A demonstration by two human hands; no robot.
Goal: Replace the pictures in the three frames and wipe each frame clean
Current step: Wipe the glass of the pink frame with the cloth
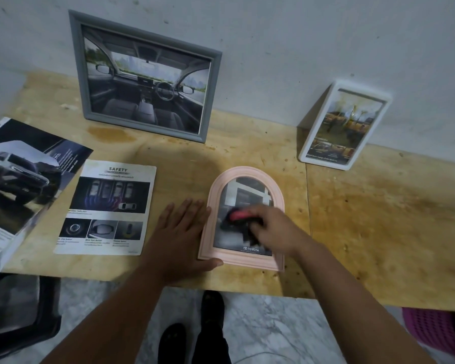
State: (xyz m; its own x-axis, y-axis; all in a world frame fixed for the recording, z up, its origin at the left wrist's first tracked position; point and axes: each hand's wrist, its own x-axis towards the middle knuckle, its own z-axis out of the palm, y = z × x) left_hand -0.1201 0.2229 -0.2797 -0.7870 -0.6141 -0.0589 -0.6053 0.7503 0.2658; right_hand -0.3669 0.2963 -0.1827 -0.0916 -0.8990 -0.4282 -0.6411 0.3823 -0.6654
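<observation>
A pink arched frame lies flat near the table's front edge, with a car picture marked TOYOTA inside. My left hand rests flat on the table against the frame's left side, thumb at its lower corner. My right hand is on the glass, closed around a blurred pink and dark cloth. A grey frame with a car-interior picture leans on the wall at the back. At the right, a white frame with a yellowish picture also leans on the wall.
A loose SAFETY leaflet page lies left of my left hand. A car brochure sits at the far left of the wooden table. Below are a dark chair, a purple basket and marble floor.
</observation>
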